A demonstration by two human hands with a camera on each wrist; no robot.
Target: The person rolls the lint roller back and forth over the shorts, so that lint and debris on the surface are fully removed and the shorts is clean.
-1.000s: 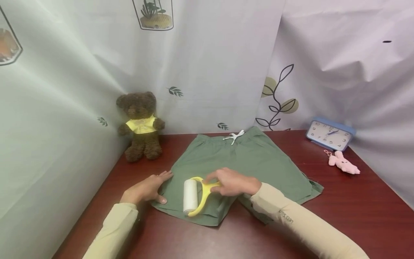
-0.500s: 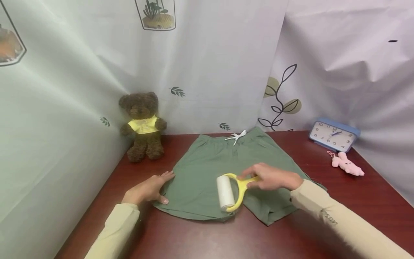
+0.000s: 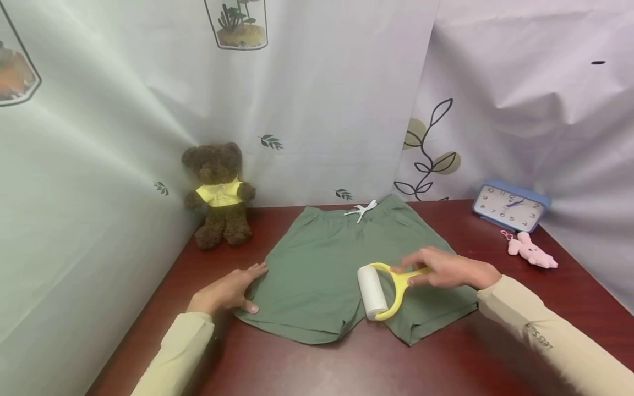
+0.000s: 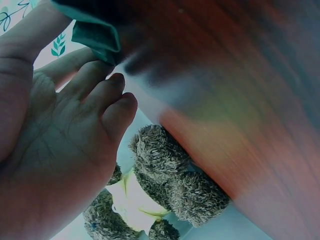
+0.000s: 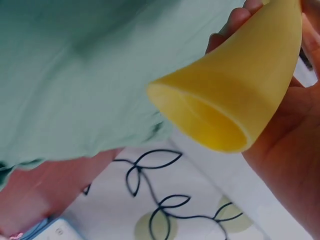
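Green shorts [image 3: 317, 264] with a white drawstring lie spread on the dark red table. My right hand [image 3: 443, 268] grips the yellow handle of a lint roller [image 3: 372, 292], whose white cylinder sits over the gap between the two legs, near the hems. In the right wrist view the hollow end of the yellow handle [image 5: 235, 95] points out of the hand. My left hand [image 3: 225, 290] rests on the left edge of the shorts with fingers extended and thumb apart. The left wrist view shows its palm [image 4: 65, 135] beside a fold of green cloth [image 4: 97, 37].
A brown teddy bear [image 3: 218, 192] in a yellow shirt sits at the back left. At the right stand a blue alarm clock [image 3: 512, 206] and a pink plush keychain [image 3: 532, 252]. Patterned white cloth [image 3: 337, 110] hangs behind and at both sides of the table [image 3: 297, 368].
My right hand has moved to the right with the lint roller, from the left leg of the shorts to the gap between the legs. My left hand has stayed at the left edge.
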